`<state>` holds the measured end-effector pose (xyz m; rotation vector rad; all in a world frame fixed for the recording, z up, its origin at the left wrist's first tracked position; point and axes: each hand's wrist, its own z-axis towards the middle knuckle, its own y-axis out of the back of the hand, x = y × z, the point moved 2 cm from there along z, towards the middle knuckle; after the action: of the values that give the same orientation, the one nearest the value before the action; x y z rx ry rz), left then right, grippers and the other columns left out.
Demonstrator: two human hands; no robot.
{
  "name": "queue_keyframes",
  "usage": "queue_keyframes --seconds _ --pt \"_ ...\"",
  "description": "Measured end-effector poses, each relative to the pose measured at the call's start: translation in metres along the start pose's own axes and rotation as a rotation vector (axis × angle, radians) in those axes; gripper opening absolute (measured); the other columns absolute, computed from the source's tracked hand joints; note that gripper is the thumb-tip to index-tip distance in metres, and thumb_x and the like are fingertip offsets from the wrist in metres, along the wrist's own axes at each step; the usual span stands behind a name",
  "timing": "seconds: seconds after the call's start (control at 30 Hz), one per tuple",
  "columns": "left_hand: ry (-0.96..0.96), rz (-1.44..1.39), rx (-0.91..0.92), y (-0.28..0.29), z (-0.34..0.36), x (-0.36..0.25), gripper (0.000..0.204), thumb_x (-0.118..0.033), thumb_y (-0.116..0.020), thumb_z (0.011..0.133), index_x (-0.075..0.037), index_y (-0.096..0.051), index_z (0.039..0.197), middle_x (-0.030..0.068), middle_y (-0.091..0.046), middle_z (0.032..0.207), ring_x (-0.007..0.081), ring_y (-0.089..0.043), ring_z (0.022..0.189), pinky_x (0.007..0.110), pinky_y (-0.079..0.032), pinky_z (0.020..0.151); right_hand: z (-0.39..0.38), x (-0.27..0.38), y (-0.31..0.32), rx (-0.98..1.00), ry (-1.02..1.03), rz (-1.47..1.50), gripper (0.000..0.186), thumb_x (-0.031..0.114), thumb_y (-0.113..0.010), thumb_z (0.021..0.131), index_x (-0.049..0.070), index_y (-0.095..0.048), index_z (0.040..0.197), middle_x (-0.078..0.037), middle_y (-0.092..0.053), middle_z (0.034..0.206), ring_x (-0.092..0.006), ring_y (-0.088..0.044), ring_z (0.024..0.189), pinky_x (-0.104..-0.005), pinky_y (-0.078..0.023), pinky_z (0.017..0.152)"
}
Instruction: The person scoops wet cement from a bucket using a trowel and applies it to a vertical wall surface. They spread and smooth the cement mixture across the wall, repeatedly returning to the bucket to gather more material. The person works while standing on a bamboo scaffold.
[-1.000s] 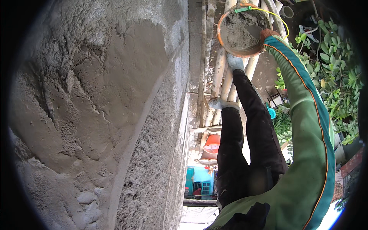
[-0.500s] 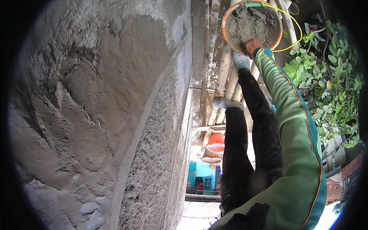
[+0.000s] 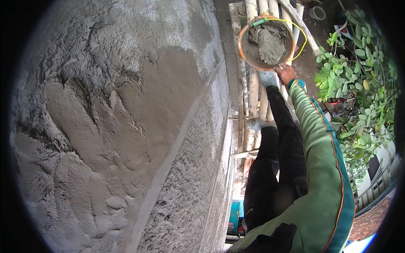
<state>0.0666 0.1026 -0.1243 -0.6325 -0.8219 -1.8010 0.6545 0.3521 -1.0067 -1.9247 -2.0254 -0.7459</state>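
Right hand [image 3: 285, 74]: fingers curled over the near rim of the orange pan [image 3: 266, 40], clamped on it, thumb side hidden under the edge. Arm in a green sleeve [image 3: 322, 152] with an orange stripe runs from the lower edge up to the pan. Left hand not in view; cannot tell what its fingers do.

Pan: round, shallow, holding a grey heap of wet mortar [image 3: 271, 44] piled toward the side nearest the hand. The far half of the pan's floor shows only a thin smear. A yellow cord [image 3: 300, 42] loops round the pan's right rim, with a green fitting at its top edge. The pan rests on or just above the bamboo scaffold poles [image 3: 252, 90], which run down from beneath it; cannot tell whether it bears on them or is carried.

Left of the pan: the wall [image 3: 126, 126]. The broad upper and left stretch carries fresh mortar, thrown on in rough overlapping dabs, ridged and unsmoothed. The strip nearer the pan, beyond a straight raised line, is coarse grey scratch coat with no fresh layer on it.

Below the pan: dark trousers [image 3: 274, 168] and grey shoes on the poles. Right of the pan: green leafy plants [image 3: 358, 76].

Judgement: coating is partly laid, none of it levelled; the bare strip is still to cover; the pan looks roughly half spent.
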Motion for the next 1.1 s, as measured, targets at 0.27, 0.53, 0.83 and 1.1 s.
queue_keyframes --seconds 0.27,0.53,0.83,1.1 --pt "0.187 0.148 0.003 0.027 -0.002 0.135 0.089 -0.074 -0.020 0.102 -0.012 -0.019 0.166 0.0216 -0.012 0.172 0.0409 -0.008 0.159 0.059 -0.013 0.126 -0.215 0.140 -0.006 0.256 0.242 0.652 0.023 0.015 -0.065 0.099 0.005 -0.057 0.119 -0.002 -0.058 0.087 -0.0105 -0.057 0.060 -0.0263 -0.050 0.048" --pt "0.273 0.251 -0.005 0.051 -0.013 0.175 0.086 -0.073 -0.016 0.102 -0.017 -0.020 0.167 0.0201 -0.014 0.172 0.0411 -0.009 0.159 0.058 -0.012 0.127 -0.476 0.326 -0.095 -0.060 0.660 1.012 0.048 0.004 -0.057 0.097 -0.002 -0.044 0.143 -0.005 -0.059 0.098 -0.0120 -0.057 0.070 -0.0271 -0.051 0.057" --pt "0.206 0.122 -0.061 0.027 0.008 0.154 0.080 -0.066 -0.025 0.106 -0.014 -0.021 0.167 0.0213 -0.012 0.172 0.0429 -0.011 0.158 0.059 -0.015 0.125 -0.523 0.380 -0.320 0.161 0.811 0.385 0.055 0.021 -0.065 0.094 -0.002 -0.048 0.141 -0.029 -0.065 0.120 -0.0504 -0.061 0.113 -0.0503 -0.051 0.095" --pt "0.227 0.192 -0.030 0.046 0.006 0.159 0.083 -0.068 -0.019 0.105 -0.013 -0.020 0.167 0.0198 -0.012 0.173 0.0402 -0.010 0.159 0.059 -0.015 0.125 -0.477 0.340 -0.277 0.561 0.694 0.453 0.046 0.040 -0.064 0.097 0.004 -0.051 0.124 -0.013 -0.063 0.094 -0.0299 -0.062 0.084 -0.0397 -0.050 0.072"
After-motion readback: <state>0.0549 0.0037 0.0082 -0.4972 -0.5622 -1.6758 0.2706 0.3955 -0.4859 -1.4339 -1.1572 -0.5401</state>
